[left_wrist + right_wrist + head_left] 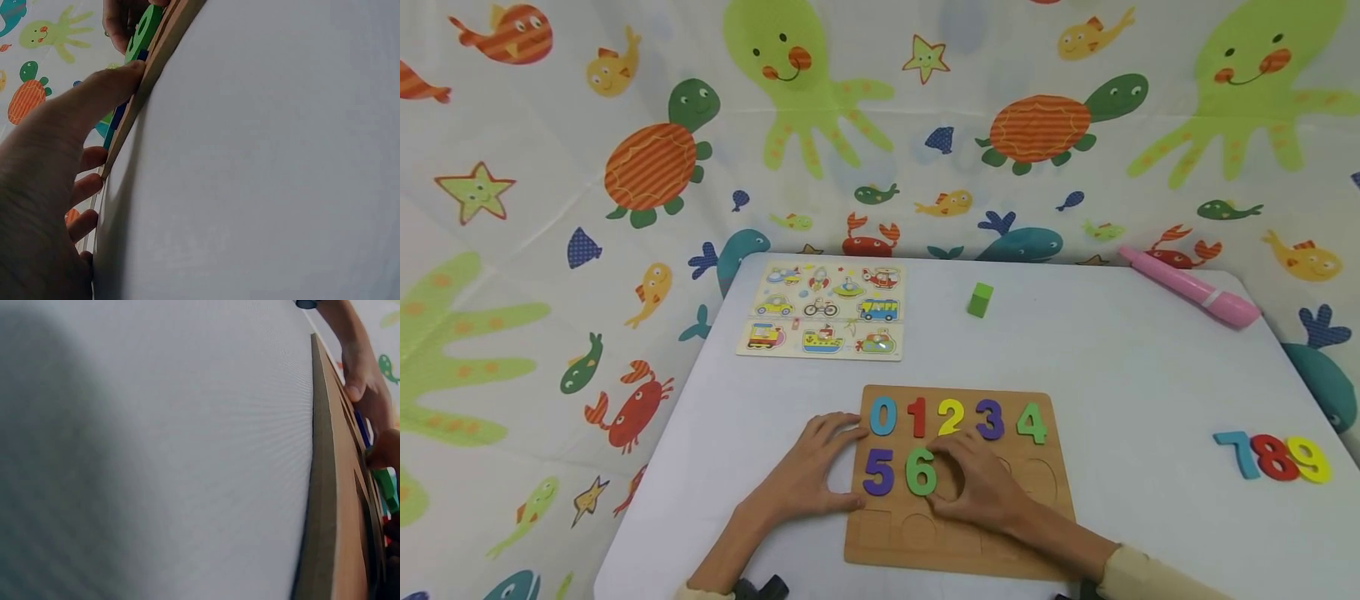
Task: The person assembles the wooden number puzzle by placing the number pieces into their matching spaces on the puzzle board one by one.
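Note:
A wooden number board [880,537] lies on the table under both hands. My right hand [981,483] pinches the green number 6 [921,472] between thumb and forefinger, over the second row. In the left wrist view the green 6 [142,31] stands slightly proud of the board. My left hand [808,467] rests at the board's left edge, fingers spread near the blue 0 [883,416] and thumb beside the purple 5 [878,472]. Red 1 [917,417], yellow 2 [951,411], purple 3 [990,419] and green 4 [1032,423] sit in the top row. My right hand covers part of the 2.
To the right lie a blue 7 [1240,454], red 8 [1274,457] and yellow 9 [1309,460]. Behind the board are a vehicle picture puzzle [823,310] and a green block [980,300]. A pink pen-shaped object [1195,287] lies at the back right.

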